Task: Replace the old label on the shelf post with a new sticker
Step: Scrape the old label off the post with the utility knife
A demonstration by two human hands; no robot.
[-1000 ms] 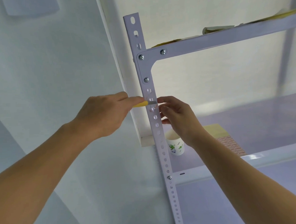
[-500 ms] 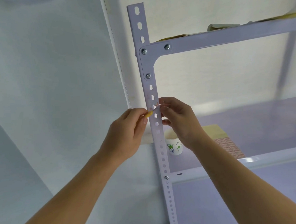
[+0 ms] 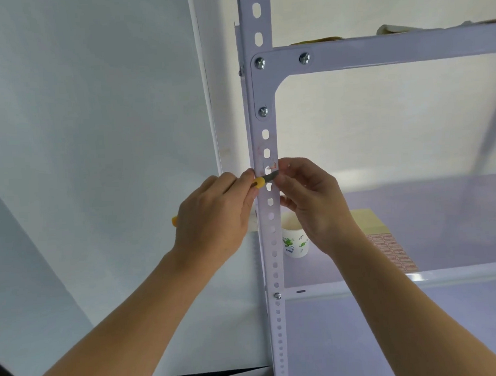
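Shelving in pale painted metal is filling the right half of the frame, and its perforated shelf post (image 3: 259, 129) is running upright from the top edge to the bottom, just right of centre. Partway down the post's face the old label (image 3: 272, 166) is showing as a faint, nearly clear patch with a small red corner mark at its right side. At the left of the post, the left hand (image 3: 213, 215) is gripping a yellow utility knife (image 3: 259, 183), fingers wrapped round the handle, and the grey blade is lying across the post just under the red mark. At the post's right edge, the right hand (image 3: 313, 201) is curling its fingers, thumb and forefinger tips close together at the blade's tip; whether they are pinching the label's edge I cannot tell. Behind that hand, on the lower shelf (image 3: 428, 201), a paper cup (image 3: 295, 244) with green print is standing, and a sticker sheet (image 3: 394, 252) is lying to the right of it. An upper beam (image 3: 391, 46) is crossing the top right of the frame.
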